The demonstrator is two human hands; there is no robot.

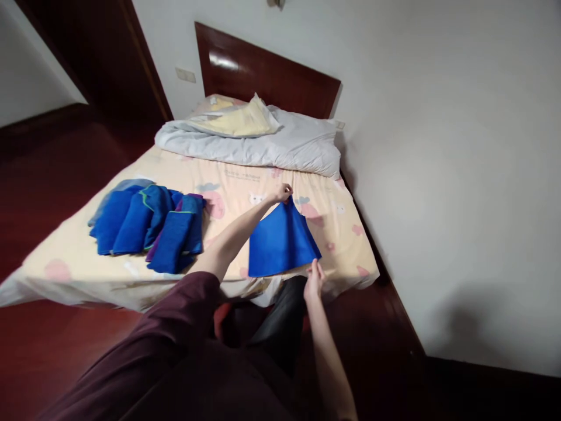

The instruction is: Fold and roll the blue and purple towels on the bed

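A blue cloth (283,242) is spread near the front edge of the bed, its top gathered to a narrow point. My left hand (284,193) pinches that far point, lifting it a little off the sheet. At the cloth's near right corner, my right hand (314,278) has its fingers closed on the edge. To the left, several folded cloths (127,219), mostly blue with some green edging and a bit of purple, lie overlapping in a row. The nearest folded one (170,240) rests at the right end of that row.
The bed (236,175) has a patterned sheet. A rolled grey quilt (302,140) with a pale yellow side lies across its far end, before a dark wooden headboard (272,67). A white wall (460,175) stands close on the right.
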